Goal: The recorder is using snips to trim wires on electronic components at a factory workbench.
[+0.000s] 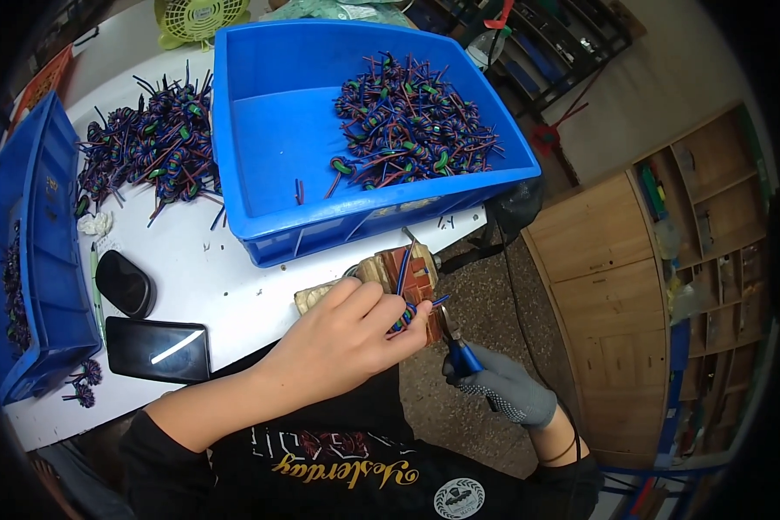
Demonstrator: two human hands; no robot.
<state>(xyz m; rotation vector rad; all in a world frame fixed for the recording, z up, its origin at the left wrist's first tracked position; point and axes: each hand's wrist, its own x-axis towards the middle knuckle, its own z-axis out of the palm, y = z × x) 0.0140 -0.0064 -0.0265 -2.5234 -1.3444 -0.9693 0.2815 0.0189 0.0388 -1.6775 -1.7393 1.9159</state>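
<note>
My bare left hand pinches a small ring coil wound with blue, green and red wire; my fingers cover most of it. One wire end sticks out to the right, close to the metal tip of blue-handled pliers. My right hand, in a grey dotted glove, is closed around the pliers' handles. Whether the jaws touch the wire I cannot tell. Just beyond my left fingers stands a clamp-like fixture with reddish-brown blocks at the table's edge, a blue wire lying across it.
A large blue bin holds a heap of wound coils. Another coil pile lies left of it, near a second blue bin. A phone, a black mouse-shaped object and a green fan share the white table.
</note>
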